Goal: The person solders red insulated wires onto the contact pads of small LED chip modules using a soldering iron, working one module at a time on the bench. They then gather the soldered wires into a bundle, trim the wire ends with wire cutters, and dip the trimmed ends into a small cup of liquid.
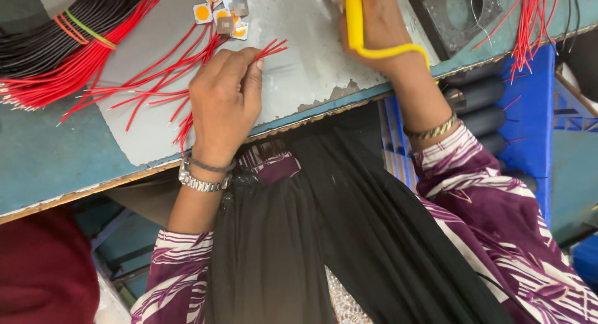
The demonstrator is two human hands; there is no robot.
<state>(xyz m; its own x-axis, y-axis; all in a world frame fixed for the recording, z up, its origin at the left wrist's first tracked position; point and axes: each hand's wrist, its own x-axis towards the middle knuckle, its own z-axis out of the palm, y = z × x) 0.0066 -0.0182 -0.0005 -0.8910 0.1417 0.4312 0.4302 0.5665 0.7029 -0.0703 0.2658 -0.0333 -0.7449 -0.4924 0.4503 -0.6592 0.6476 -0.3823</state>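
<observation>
On the grey-topped blue desk (299, 81), thin red insulated wires (156, 81), judged light and limp, are being pinched near their ends by the left hand (224, 100); a yellow-handled tool (355, 19) is being gripped by the right hand (380, 31).

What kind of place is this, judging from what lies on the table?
Probably a small electronics assembly workbench. The left hand pinches short red wires, the right hand holds a yellow tool, and a bundle of red and black wires lies beside small square parts with orange centres.
</observation>
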